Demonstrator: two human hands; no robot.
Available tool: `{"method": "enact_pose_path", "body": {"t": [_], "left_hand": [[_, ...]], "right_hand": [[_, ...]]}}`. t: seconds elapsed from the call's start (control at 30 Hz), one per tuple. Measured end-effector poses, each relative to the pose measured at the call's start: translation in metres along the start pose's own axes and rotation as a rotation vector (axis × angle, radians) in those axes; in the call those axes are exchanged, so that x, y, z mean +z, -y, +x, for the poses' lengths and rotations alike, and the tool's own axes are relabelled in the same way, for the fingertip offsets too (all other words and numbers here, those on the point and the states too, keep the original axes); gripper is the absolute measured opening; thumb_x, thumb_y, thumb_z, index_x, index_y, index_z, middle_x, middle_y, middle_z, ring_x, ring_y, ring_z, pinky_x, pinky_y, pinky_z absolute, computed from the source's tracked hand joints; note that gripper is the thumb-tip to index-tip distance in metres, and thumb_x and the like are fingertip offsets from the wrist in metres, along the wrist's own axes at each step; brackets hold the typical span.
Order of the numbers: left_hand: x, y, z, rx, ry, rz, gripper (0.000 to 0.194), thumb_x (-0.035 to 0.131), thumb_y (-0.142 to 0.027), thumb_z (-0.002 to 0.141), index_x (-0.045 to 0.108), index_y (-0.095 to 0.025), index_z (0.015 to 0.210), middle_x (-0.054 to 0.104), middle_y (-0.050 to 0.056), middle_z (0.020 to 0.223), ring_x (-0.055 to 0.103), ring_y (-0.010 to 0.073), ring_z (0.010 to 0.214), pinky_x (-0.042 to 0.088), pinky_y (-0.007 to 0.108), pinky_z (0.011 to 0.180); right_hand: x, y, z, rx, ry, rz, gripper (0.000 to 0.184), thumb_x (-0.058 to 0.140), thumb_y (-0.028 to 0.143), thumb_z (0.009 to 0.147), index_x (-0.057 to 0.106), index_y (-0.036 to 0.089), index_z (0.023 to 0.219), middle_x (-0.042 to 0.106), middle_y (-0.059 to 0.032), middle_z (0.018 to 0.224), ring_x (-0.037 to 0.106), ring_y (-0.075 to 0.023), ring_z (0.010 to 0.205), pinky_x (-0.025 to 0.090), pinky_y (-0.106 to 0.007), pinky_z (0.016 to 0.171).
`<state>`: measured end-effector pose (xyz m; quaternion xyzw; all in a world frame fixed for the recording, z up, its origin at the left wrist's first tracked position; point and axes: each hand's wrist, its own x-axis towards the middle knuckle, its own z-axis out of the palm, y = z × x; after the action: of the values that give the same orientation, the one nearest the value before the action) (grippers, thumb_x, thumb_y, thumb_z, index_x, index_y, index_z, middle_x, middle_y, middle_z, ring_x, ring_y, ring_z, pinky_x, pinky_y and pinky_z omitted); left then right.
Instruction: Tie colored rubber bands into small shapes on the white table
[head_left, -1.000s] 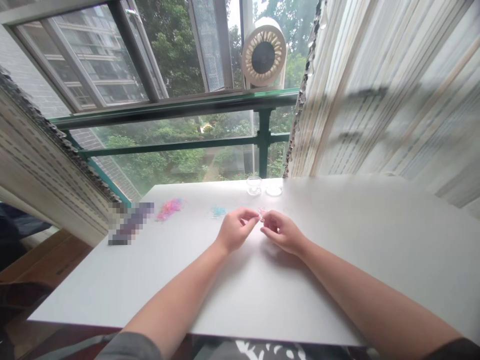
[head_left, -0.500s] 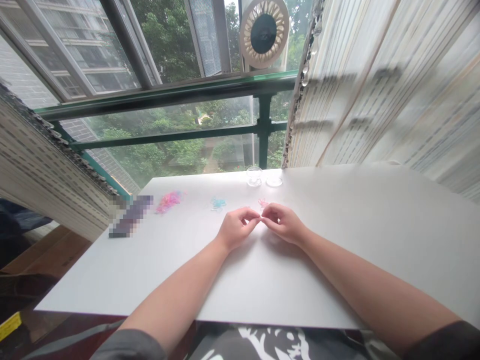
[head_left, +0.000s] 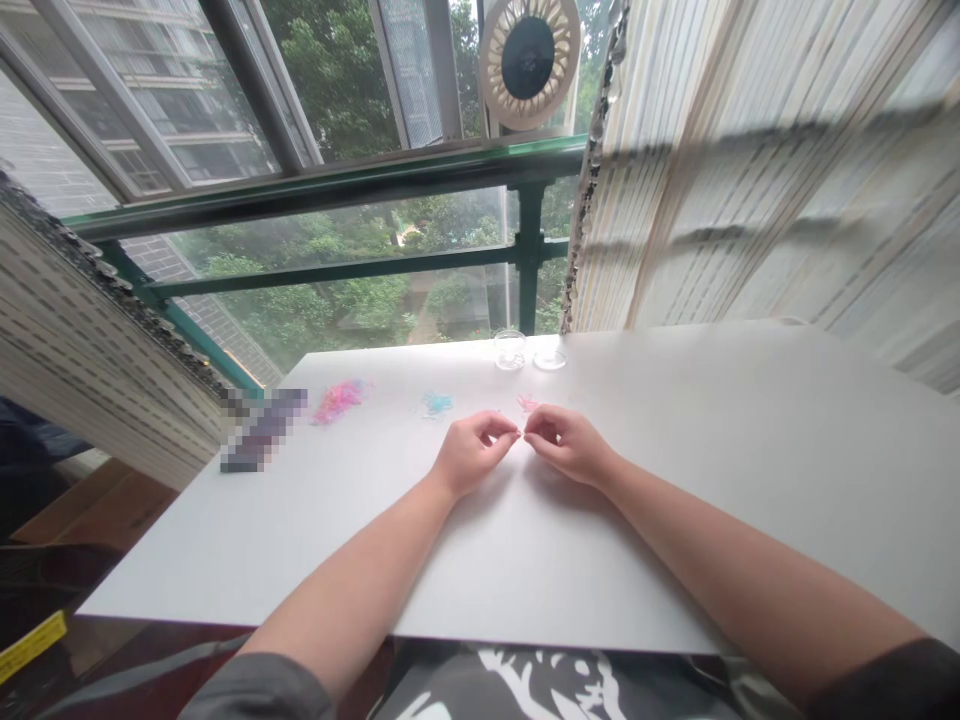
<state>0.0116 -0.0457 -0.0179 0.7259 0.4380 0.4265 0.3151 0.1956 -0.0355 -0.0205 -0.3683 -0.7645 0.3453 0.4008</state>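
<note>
Above the middle of the white table (head_left: pixel 315 560), my left hand (head_left: pixel 474 452) and my right hand (head_left: pixel 566 442) meet fingertip to fingertip. Each is closed in a pinch of thumb and index finger. What lies between the fingertips is too small to make out. Just beyond my right hand is a small pile of pink bands (head_left: pixel 527 402). A little pile of light blue bands (head_left: pixel 437 403) lies past my left hand. Farther left spreads a bigger heap of mixed pink, orange and purple bands (head_left: pixel 341 401).
A clear round container (head_left: pixel 510 352) with small pieces in it stands at the table's back edge, beside a clear lid (head_left: pixel 550 359). A blurred-out dark oblong object (head_left: pixel 266 432) lies at the left edge. Curtains (head_left: pixel 675 240) hang behind, by a green railing (head_left: pixel 337 270).
Both hands keep the same pinch, with hardly any movement. The curtain on the right has shifted, and the view has tilted very slightly.
</note>
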Motion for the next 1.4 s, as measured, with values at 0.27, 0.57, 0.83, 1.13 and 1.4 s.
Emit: {"method": "enact_pose_path", "body": {"t": [0.27,0.57,0.83,1.13,1.4], "left_hand": [[-0.0011,0.0011,0.0009,0.002,0.004,0.022,0.014,0.061,-0.030,0.077,0.066,-0.018,0.082,0.070,0.004,0.082,0.063,0.0133,0.072,0.049,0.022,0.062],[-0.0016,0.0020,0.0010,0.024,-0.012,0.033,0.012,0.060,-0.026,0.077,0.066,-0.017,0.082,0.069,0.003,0.081,0.063,0.0125,0.072,0.048,0.021,0.062],[-0.0014,0.0022,0.0004,0.051,0.008,0.033,0.010,0.059,-0.021,0.076,0.066,-0.017,0.082,0.069,0.002,0.081,0.062,0.0119,0.072,0.047,0.020,0.062],[-0.0019,-0.0015,-0.0003,0.075,0.020,0.038,0.009,0.058,-0.017,0.075,0.066,-0.017,0.079,0.069,0.002,0.079,0.061,0.0115,0.073,0.046,0.020,0.062],[-0.0016,-0.0015,0.0000,0.095,0.027,0.039,0.011,0.057,-0.014,0.075,0.067,-0.017,0.079,0.069,0.001,0.079,0.061,0.0109,0.074,0.045,0.020,0.063]], "right_hand": [[0.0011,0.0002,0.0000,-0.006,0.005,0.009,0.002,0.052,0.019,0.074,0.050,0.019,0.074,0.046,0.0046,0.055,0.040,-0.0091,0.049,0.034,-0.023,0.052],[-0.0003,-0.0029,-0.0001,0.002,0.055,0.001,0.003,0.051,0.020,0.076,0.049,0.018,0.078,0.046,0.0038,0.058,0.041,-0.0091,0.051,0.033,-0.023,0.051],[-0.0009,-0.0017,0.0005,0.011,0.082,-0.030,0.007,0.051,0.024,0.078,0.050,0.018,0.076,0.044,0.0044,0.058,0.038,-0.0085,0.049,0.034,-0.023,0.053],[0.0002,-0.0032,0.0007,0.028,0.084,-0.001,0.010,0.050,0.025,0.081,0.050,0.017,0.075,0.045,0.0039,0.059,0.038,-0.0086,0.051,0.034,-0.023,0.055],[-0.0011,-0.0048,-0.0010,0.070,0.127,0.005,0.011,0.049,0.026,0.082,0.051,0.017,0.077,0.045,0.0036,0.058,0.040,-0.0095,0.051,0.032,-0.022,0.051]]}}
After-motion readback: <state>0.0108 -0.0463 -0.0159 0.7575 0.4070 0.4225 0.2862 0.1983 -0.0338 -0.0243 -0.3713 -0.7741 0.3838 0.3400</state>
